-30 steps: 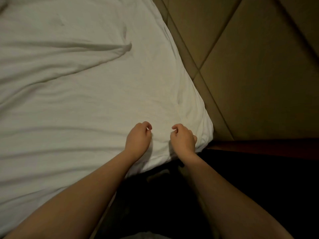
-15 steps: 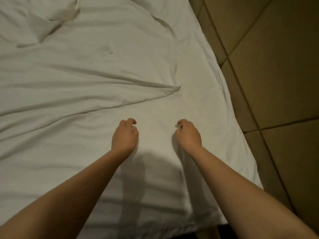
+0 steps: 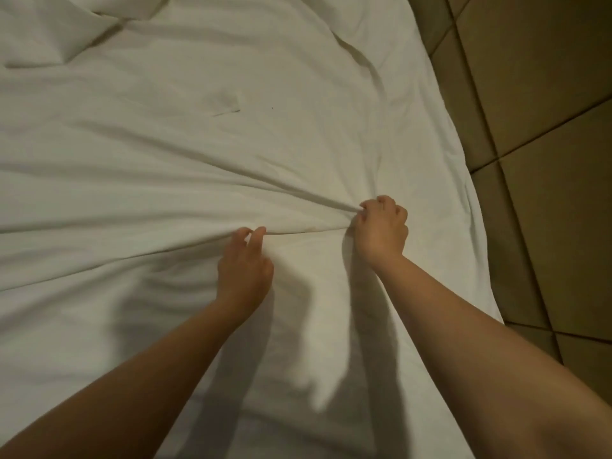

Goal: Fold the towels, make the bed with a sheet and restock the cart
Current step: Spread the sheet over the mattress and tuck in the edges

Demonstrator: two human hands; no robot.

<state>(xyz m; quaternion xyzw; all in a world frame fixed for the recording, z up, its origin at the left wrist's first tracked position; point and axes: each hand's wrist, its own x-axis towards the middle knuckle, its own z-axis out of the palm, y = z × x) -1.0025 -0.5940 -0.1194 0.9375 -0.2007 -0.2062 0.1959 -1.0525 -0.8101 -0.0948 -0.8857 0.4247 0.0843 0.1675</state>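
A white sheet covers the bed and fills most of the view, creased with long folds that run toward my hands. My right hand grips a bunched ridge of the sheet near the bed's right edge, its fingers curled round the cloth. My left hand lies a little to the left and nearer, its fingertips pinching the same ridge of fabric. Both forearms reach in from the bottom of the frame and cast shadows on the sheet.
A padded tan headboard or wall panel with dark seams runs along the right side of the bed. A loose fold of the sheet lies bunched at the top left.
Both hands have reached farther up the bed and spread apart. They went from hovering with curled fingers to taking hold of a ridge of the sheet, which now bunches toward them.
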